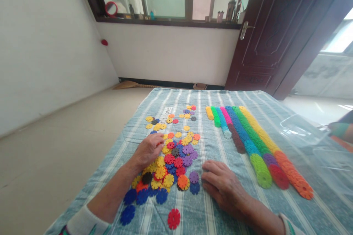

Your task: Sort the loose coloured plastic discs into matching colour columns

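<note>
My left hand is at the upper left side of a loose pile of plastic snowflake discs. Its fingers are bent and close together, and the tips meet a yellow snowflake disc at the pile's edge. My right hand rests on the cloth right of the pile, fingers loosely bent and slightly apart, no disc visible in them. Close to its fingertips lie a purple disc and a dark blue disc. A red disc lies alone near the front.
Right of my hands, several overlapping disc rows sorted by colour, including a yellow-orange row, run across the striped cloth. Clear plastic containers stand at the right edge, beside a partly visible person's arm. A door stands behind.
</note>
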Motion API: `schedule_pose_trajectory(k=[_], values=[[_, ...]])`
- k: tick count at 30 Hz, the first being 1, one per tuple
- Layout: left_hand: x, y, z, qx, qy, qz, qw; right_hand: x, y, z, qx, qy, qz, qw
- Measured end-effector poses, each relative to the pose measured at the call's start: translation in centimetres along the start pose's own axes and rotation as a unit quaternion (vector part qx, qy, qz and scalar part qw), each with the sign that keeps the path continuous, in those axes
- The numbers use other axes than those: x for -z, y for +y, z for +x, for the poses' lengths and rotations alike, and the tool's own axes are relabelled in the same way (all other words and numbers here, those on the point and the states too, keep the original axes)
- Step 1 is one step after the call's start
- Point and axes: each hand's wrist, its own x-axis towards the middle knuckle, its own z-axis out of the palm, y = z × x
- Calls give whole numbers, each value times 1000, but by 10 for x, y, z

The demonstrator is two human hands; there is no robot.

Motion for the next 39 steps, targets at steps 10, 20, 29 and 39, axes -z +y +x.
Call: schedule_pose_trajectory(k=[10,20,29,39], values=[[0,-3,1,1,-4,0,1000,0,0,0,-4,-4,2,1000],[-1,-4,0,-3,-4,1,1000,-1,1,0,-4,-1,-1,1000],[0,-3,0,4,-16,6,1000,-1,1,0,-7,-5,3,1000],[-1,-5,-1,-7,-12,17,1000,-3,3,-4,0,-5,2,1000]])
